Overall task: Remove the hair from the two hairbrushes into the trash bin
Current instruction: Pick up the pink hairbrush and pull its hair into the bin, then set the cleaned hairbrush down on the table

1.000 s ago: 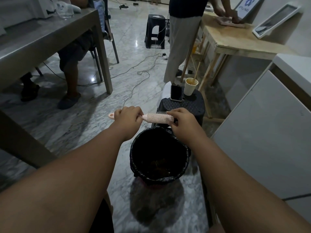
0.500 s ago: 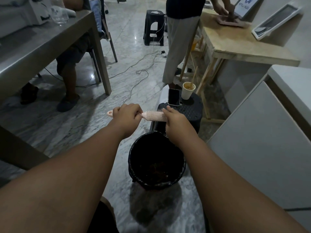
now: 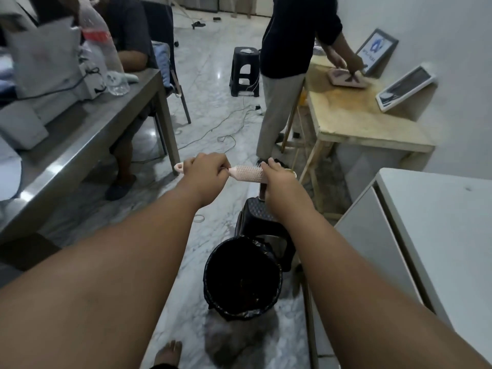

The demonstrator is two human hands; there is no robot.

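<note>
Pink hairbrush (image 3: 246, 173) lay level between the two: left grip (image 3: 206, 169) clamped round its handle, right grip (image 3: 279, 179) pinching its bristled end.

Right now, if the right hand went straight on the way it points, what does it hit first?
The pink hairbrush: the right hand grips its bristled end. Beyond it, likely the standing person's leg, though depth is unclear.

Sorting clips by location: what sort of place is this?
Probably a shared workroom or makeshift lab: a steel table, a plywood workbench, and cables trailing across the marble floor.
</note>
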